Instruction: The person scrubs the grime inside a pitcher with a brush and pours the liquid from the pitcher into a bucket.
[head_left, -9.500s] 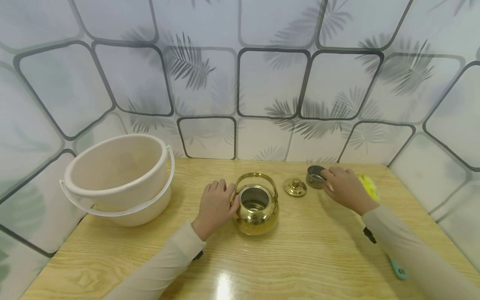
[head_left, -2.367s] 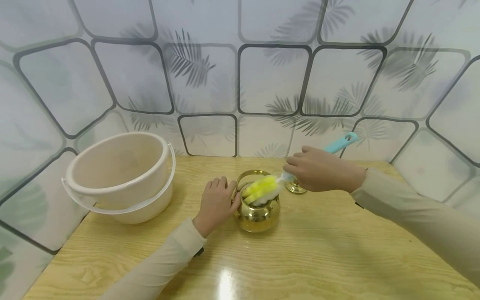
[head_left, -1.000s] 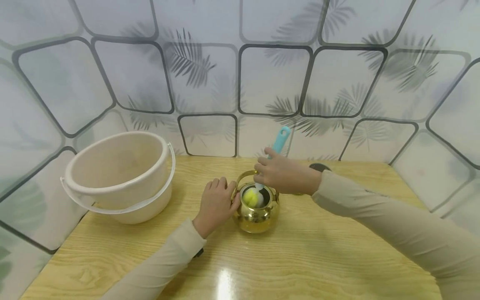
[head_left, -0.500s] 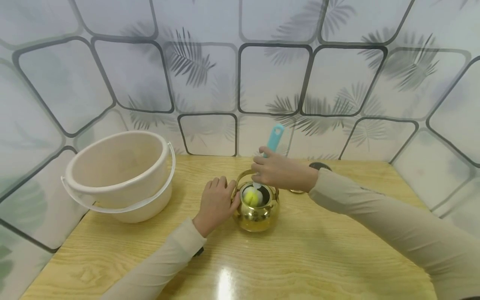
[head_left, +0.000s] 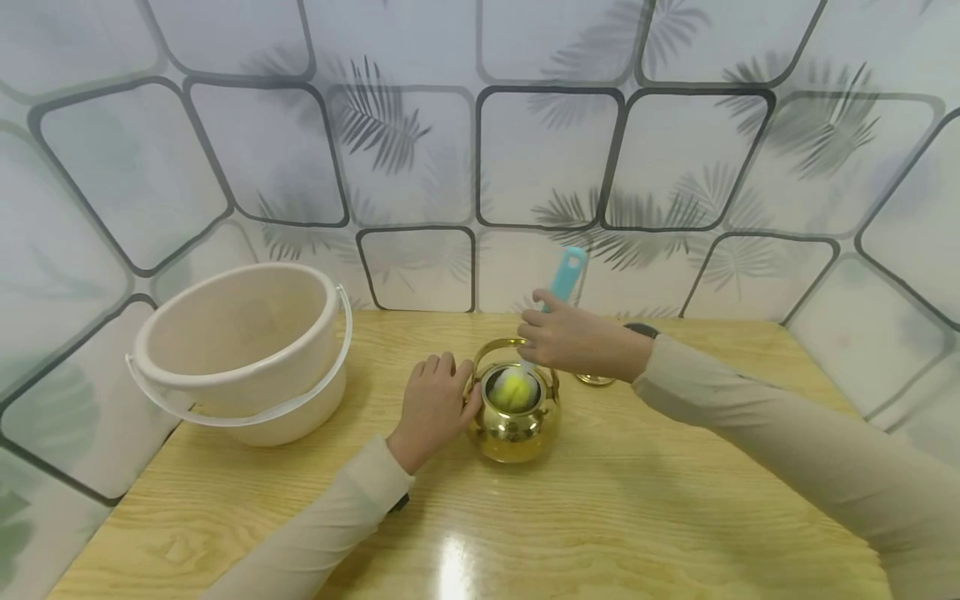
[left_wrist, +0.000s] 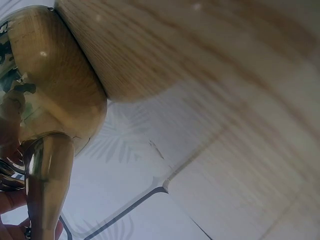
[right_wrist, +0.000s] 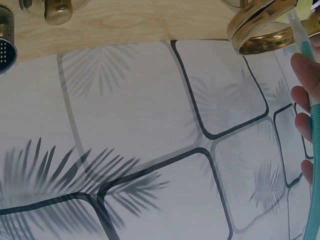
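A brass teakettle (head_left: 506, 440) stands on the wooden table, its lid off and its hoop handle raised. My left hand (head_left: 433, 412) holds it at the left side; in the left wrist view, fingers wrap behind the spout (left_wrist: 50, 175). With curled fingers my right hand (head_left: 576, 340) grips a sponge brush by its blue handle (head_left: 567, 273), which leans up and to the right. The brush's yellow and white sponge head (head_left: 514, 390) is in the kettle's mouth. In the right wrist view, the fingers lie along the brush handle (right_wrist: 314, 135).
Right of the kettle lie its brass lid (head_left: 595, 380), partly behind my right hand, and a small metal strainer (head_left: 642, 330), mostly hidden by my wrist. A cream bucket with a white handle (head_left: 247, 392) stands at the left. A patterned wall (head_left: 420, 167) rises behind the table.
My right hand has gone from the strainer to the brush, and the sponge head has entered the kettle. Lately the brush handle has swung slightly right. My left hand has stayed on the kettle.
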